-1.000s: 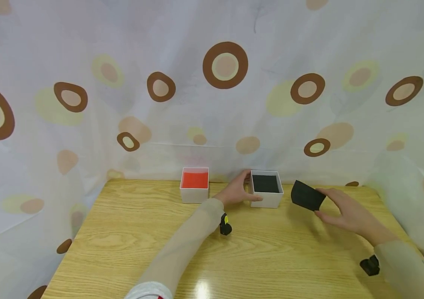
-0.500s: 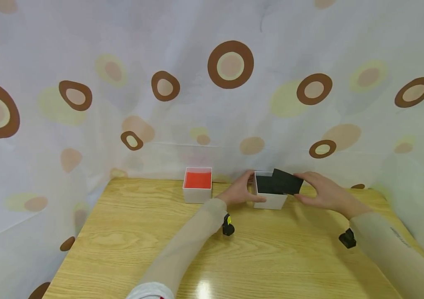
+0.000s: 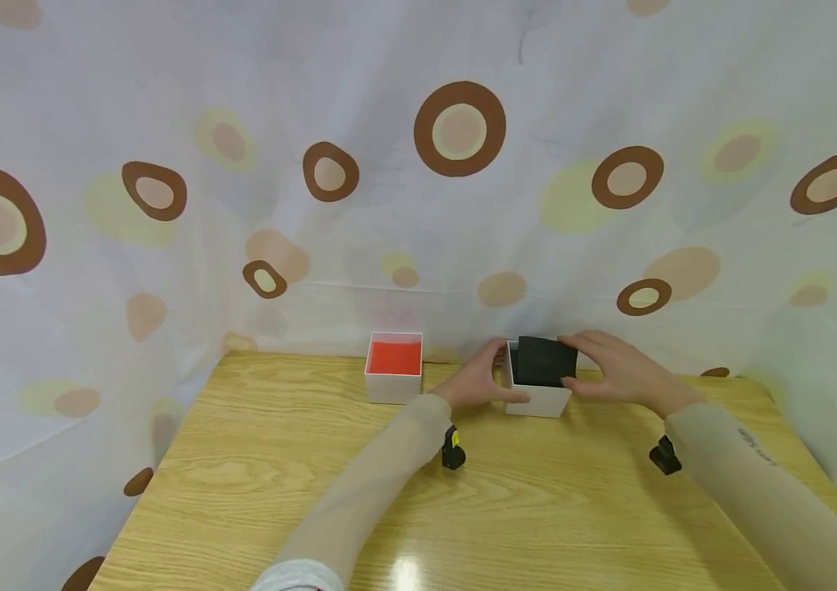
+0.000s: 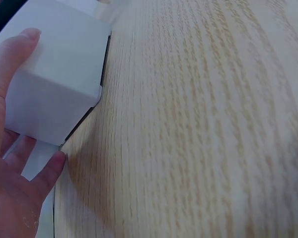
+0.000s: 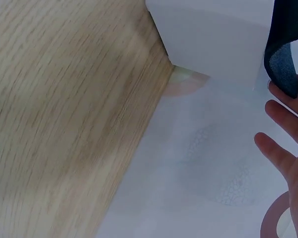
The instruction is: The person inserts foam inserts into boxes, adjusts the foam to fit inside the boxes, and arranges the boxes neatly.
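Observation:
My left hand (image 3: 472,382) holds the left side of a white open-topped box (image 3: 537,401), thumb along its front wall and fingers round the back. In the left wrist view the thumb lies on the box's white wall (image 4: 64,54). My right hand (image 3: 619,371) pinches the right edge of a black cloth piece (image 3: 547,362), which covers most of the box's opening. More black material (image 3: 514,364) shows inside at the left. Seen from the right wrist, the cloth (image 5: 282,44) curls over beside the box wall, held between thumb and fingers.
A second white box (image 3: 393,388) with a red cloth (image 3: 395,358) in it stands to the left. Both boxes sit at the back edge of the wooden table (image 3: 256,460), close to a patterned curtain (image 3: 359,238).
My right hand has carried the black cloth leftward from beside the box to over its opening. My left hand has stayed on the box.

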Motion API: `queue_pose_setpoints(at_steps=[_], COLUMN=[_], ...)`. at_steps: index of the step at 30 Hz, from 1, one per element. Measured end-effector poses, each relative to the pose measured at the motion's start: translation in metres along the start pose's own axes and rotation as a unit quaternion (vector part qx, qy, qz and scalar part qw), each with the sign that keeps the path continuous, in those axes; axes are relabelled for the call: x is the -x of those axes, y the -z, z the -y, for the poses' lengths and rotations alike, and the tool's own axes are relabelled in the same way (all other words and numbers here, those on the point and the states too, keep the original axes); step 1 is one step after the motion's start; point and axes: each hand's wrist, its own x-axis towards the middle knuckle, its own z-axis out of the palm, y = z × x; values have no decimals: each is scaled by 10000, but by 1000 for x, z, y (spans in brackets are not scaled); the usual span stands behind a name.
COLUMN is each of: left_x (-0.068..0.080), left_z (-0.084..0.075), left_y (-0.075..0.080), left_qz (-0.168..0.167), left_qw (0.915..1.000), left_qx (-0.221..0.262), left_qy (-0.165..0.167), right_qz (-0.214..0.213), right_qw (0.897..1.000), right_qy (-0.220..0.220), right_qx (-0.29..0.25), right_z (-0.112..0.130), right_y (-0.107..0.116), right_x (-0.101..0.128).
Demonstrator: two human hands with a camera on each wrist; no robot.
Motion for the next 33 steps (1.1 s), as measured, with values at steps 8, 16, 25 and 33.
queue_pose_setpoints(at_steps=[8, 16, 25, 33], left_x=[-1, -3, -3, -2], left_z=[-1, 1, -1, 0], left_y=[-1, -1, 0, 0], left_qz=[-1, -5, 28, 37], left_qw=[9999, 9992, 9997, 9997], left_qx=[126, 332, 223, 259], left_qy=[-101, -213, -107, 1], right_qz=[-79, 70, -521, -580], right_qw=[9993, 9956, 9841, 9854], right_qy=[297, -67, -625, -389], right_qx=[-230, -927, -1577, -1551], right_z=[-5, -7, -18, -19], right_y=[-9, -15, -30, -37], right_x=[-8, -6, 13, 19])
